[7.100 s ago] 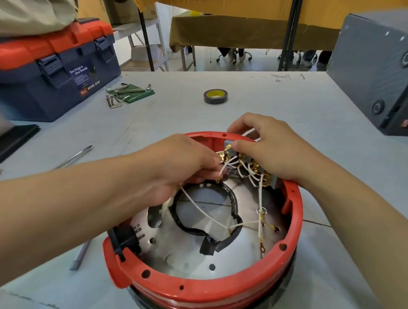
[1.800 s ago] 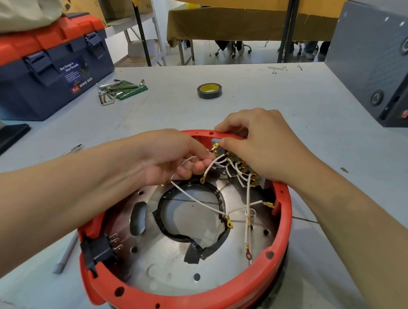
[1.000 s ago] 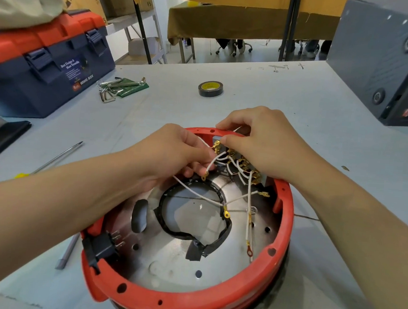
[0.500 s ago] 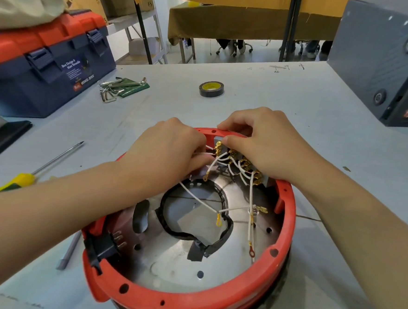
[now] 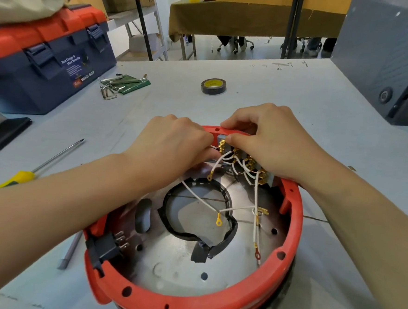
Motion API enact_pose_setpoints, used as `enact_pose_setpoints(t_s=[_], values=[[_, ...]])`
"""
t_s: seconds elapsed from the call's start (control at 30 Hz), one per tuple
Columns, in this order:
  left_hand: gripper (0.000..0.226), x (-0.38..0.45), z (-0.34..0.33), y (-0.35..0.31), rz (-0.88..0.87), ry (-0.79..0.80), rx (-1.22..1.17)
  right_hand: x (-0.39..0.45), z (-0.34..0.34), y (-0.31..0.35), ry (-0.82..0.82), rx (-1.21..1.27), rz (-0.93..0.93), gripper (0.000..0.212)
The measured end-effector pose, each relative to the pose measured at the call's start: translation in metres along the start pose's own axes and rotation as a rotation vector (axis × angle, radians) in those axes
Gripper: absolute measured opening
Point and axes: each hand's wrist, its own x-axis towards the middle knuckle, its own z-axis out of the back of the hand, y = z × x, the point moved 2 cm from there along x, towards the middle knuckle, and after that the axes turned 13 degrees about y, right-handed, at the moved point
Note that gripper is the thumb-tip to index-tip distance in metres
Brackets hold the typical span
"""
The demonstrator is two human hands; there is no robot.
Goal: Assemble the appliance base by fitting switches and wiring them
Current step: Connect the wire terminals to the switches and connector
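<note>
While both hands curl at the red base's far rim | left hand pinches white wire | right hand clamps switch block | left hand now nearer block.

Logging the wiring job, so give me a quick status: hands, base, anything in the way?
Left hand pinching a white wire at the switches. Right hand gripping the red base rim. Loose wires lie across the base; nothing blocking.

The left hand has been moved up to the switches, and a white wire is now pinched against the first one.
</note>
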Motion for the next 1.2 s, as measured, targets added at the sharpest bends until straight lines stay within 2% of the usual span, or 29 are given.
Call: enact_pose_setpoints(t_s=[0.13, 0.27, 0.43, 0.63, 0.83, 1.2], values=[[0.038, 0.0014, -0.0025, 0.0034, -0.023, -0.022, -0.027, 0.0002, 0.0011, -0.0002, 0.002, -0.007, -0.004, 0.023], [0.052, 0.0017, -0.0020, 0.0085, -0.097, -0.074, -0.088, 0.0004, 0.0002, -0.0018, 0.014, 0.041, -0.014, 0.022], [0.038, 0.0003, -0.0010, 0.0076, -0.138, -0.086, -0.159, 0.0003, 0.0007, -0.0022, 0.011, 0.075, -0.017, 0.019], [0.057, 0.0008, -0.0013, 0.0065, -0.088, -0.068, -0.095, 0.0003, 0.0006, -0.0010, 0.014, 0.037, -0.018, 0.022], [0.037, 0.0020, -0.0009, 0.0057, -0.050, -0.046, -0.174, 0.0001, 0.0009, -0.0005, 0.013, 0.022, -0.013, 0.022], [0.032, 0.0018, 0.0020, 0.0029, -0.011, -0.032, -0.243, 0.0021, 0.0004, -0.0003, 0.012, 0.019, -0.012, 0.021]])
